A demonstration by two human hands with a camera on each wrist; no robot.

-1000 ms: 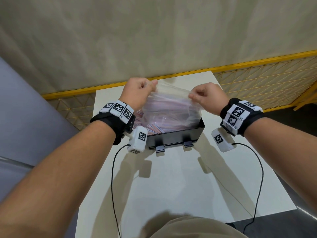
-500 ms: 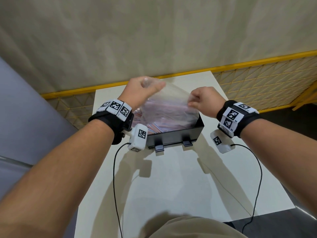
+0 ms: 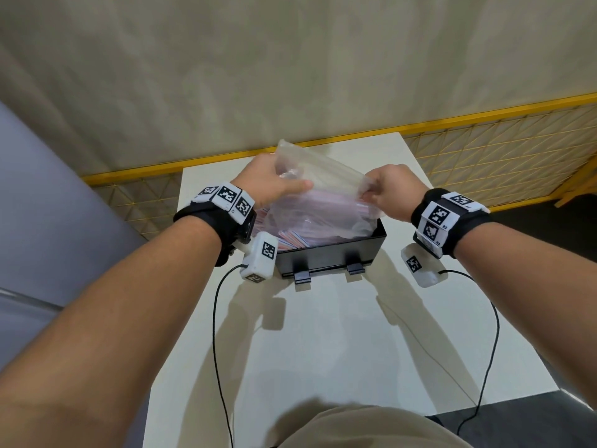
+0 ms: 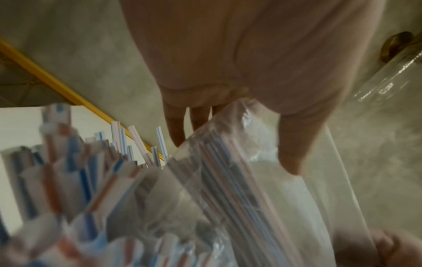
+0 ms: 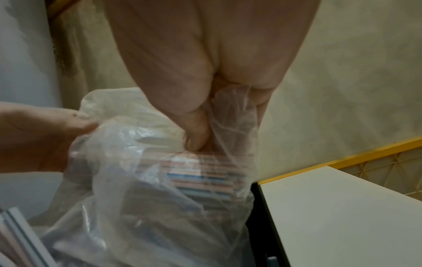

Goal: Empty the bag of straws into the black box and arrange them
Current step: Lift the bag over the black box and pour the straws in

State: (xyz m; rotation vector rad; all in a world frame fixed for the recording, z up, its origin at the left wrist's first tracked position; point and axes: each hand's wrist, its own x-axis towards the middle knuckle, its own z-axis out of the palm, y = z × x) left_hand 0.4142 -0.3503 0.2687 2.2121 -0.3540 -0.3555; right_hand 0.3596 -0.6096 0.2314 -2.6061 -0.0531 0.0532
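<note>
Left hand point(image 3: 269, 179): your grip is closed on the upper left corner of the bag, thumb laid over the plastic, fingers behind it; the hand sits above the left end of the box.
Right hand point(image 3: 389, 189): your grip pinches the upper right edge of the bag between thumb and curled fingers, the plastic bunched at the pinch; the hand sits above the right end of the box.
Bag point(image 3: 323, 195): clear plastic, stretched between your two hands and hanging down into the box; its far corner sticks up past your left hand. Striped straws show through the plastic in both wrist views.
Straws point(image 3: 290, 242): white with red and blue stripes; a heap lies in the left part of the box, partly free of the bag, with ends poking up in the left wrist view. How many remain inside the bag you cannot tell.
Box point(image 3: 326, 258): black, open on top, standing on the far half of the worktop, with two small clips on its near wall.
Worktop point(image 3: 339, 344): white, with your arms' shadows across it.
Wrist units: black bands with patterned white tags on both wrists, each trailing a thin black cable point(image 3: 214, 334) over the worktop.
Surroundings: yellow mesh fence point(image 3: 484, 150) behind the worktop, pale wall above it.
</note>
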